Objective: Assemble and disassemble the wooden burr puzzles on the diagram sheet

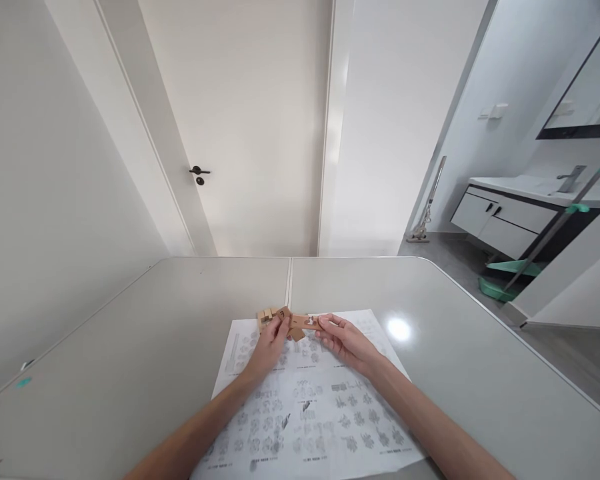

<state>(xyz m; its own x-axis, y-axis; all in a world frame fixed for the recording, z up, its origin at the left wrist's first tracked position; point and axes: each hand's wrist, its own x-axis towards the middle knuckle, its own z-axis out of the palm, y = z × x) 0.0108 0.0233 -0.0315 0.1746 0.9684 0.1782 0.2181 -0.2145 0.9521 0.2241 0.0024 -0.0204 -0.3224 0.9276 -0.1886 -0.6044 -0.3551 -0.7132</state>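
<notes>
My left hand (274, 337) is closed around a small cluster of flat brown wooden puzzle pieces (283, 312), one of them with a dark number-like mark. Between my two hands stretches a wooden strip with notched cutouts (304, 322), its right end pinched by the thumb and fingers of my right hand (341, 339). Another brown piece (297, 334) angles down below the strip. Close behind my left hand is a paler wooden block structure (265, 316), partly covered. How the brown pieces join is too small to make out.
A large printed sheet with rows of diagrams (310, 413) lies beneath my hands on a light grey table (145, 373). Past its far edge stands a white door (260, 133). To the right are a sink cabinet (510, 213), a mop (427, 207) and a green dustpan (497, 289).
</notes>
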